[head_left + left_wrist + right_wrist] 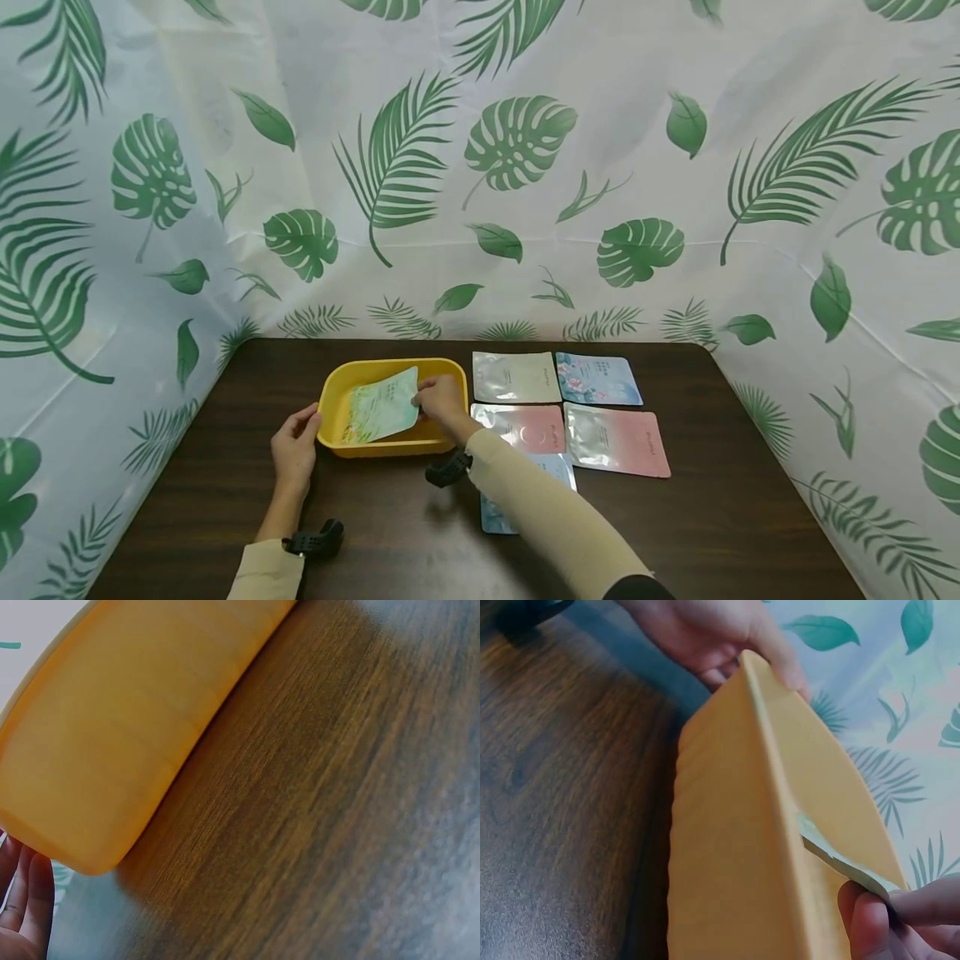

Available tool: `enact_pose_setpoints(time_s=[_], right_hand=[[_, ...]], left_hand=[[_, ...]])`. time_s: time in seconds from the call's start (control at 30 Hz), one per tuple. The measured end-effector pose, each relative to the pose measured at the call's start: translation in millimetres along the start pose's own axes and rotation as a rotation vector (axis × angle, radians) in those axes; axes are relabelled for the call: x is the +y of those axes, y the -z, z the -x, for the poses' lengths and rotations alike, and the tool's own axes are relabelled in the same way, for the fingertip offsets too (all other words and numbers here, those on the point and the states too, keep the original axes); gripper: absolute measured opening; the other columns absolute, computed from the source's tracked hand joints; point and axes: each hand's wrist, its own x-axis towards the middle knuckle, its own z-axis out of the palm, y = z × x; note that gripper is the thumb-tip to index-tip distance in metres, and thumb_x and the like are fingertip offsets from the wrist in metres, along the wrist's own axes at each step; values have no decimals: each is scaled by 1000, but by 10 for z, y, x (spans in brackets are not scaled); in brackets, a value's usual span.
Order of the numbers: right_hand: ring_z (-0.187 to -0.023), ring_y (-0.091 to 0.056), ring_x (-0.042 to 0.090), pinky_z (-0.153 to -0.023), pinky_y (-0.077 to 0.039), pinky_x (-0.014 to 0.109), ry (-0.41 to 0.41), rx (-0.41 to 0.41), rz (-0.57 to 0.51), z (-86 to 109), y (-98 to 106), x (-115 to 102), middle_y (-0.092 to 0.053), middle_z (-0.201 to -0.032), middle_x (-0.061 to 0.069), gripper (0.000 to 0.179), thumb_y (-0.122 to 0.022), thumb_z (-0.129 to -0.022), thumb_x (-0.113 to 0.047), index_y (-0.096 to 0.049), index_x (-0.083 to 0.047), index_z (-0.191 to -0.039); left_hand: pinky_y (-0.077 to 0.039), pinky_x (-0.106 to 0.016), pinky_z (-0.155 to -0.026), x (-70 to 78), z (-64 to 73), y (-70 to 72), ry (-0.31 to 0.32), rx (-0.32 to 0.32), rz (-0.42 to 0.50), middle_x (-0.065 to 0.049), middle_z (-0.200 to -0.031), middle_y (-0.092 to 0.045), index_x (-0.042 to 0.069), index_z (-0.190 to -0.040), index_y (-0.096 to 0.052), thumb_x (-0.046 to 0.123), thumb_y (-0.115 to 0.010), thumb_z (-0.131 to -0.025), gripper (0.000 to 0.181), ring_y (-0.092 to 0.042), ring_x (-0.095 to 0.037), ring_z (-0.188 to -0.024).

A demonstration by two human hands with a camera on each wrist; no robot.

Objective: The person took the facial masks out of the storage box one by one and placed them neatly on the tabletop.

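Note:
A yellow plastic basin (pixel 352 451) stands on the table, its ribbed side wall (pixel 720 825) filling much of the right wrist view. My left hand (pixel 294 446) grips its left end, thumb over the rim and fingers against the outer wall. Inside the basin, a pale green face mask packet (pixel 386 404) with a yellow-green printed lower edge lies tilted. My right hand (pixel 442 400) pinches this packet's right edge between thumb and fingers; in the right wrist view the packet (pixel 847 866) shows nearly edge-on.
Right of the basin lie a cream packet (pixel 516 377), a blue floral packet (pixel 598 379) and two pink-and-silver packets (pixel 618 440). A light blue packet (pixel 495 517) is partly under my right forearm. Leaf-print cloth (pixel 525 275) hangs behind the dark wooden table (pixel 720 517).

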Motion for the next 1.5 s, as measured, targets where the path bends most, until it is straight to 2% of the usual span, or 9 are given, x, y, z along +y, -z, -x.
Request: enact_pose_setpoints(time_s=[0.1,0.13,0.4,0.6,0.73,1.03,1.33,1.5], right_hand=[[-56,-59,14,-46,-51,21,-13,-12,-45,9,38,-13,-68,-95,21,25,-64,-83,8,-66,9,-107],[-55,-59,14,-46,-51,21,-18,-12,-52,12,48,-19,-68,-94,21,25,-64,-83,8,-66,9,-108],[-52,-61,12,-47,-53,21,-20,-14,-88,14,168,-43,-70,-89,18,25,-64,-83,6,-67,7,-109],[-56,-62,13,-50,-54,21,-29,-23,-99,39,319,-105,-69,-93,17,26,-65,-85,4,-67,6,-111],[-58,-64,13,-54,-56,23,-37,-30,-103,34,427,-137,-70,-95,16,27,-66,-85,2,-66,4,-113],[-57,-62,12,-56,-56,24,-51,-25,-167,44,762,-130,-68,-83,7,30,-67,-85,3,-67,3,-115],[-63,-65,12,-60,-56,23,-48,-17,-226,128,1113,-53,-70,-94,11,33,-64,-87,3,-64,3,-120],[-66,-67,13,-61,-57,23,-49,1,-221,186,1288,-22,-70,-96,10,35,-65,-87,2,-63,3,-121]], left_hand=[[-45,-2,-75,-11,-10,0,0,4,-3,-1,-118,-61,3,-125,-63,30,-58,-98,38,-53,10,-91],[-44,-2,-75,18,10,0,0,-1,-12,-3,-120,-60,1,-126,-61,28,-56,-99,38,-52,10,-92],[-44,-1,-75,-29,-1,12,6,6,-21,-6,-123,-60,3,-126,-62,28,-55,-100,37,-52,8,-94],[-43,0,-75,-26,-2,18,5,-6,-26,-9,-127,-60,2,-128,-60,30,-54,-100,39,-51,9,-94],[-43,0,-75,-23,-9,17,10,9,-25,-9,-125,-60,3,-127,-61,30,-55,-100,38,-52,9,-93],[-44,0,-76,26,0,-2,12,1,-12,-14,-127,-59,1,-127,-61,31,-56,-99,42,-52,12,-91],[-44,-1,-75,17,-3,-7,1,4,-11,-13,-126,-61,2,-127,-61,31,-56,-99,41,-53,11,-92],[-45,-1,-76,19,-5,-3,-13,-4,-13,-5,-119,-62,2,-127,-62,30,-56,-99,40,-53,12,-90]])
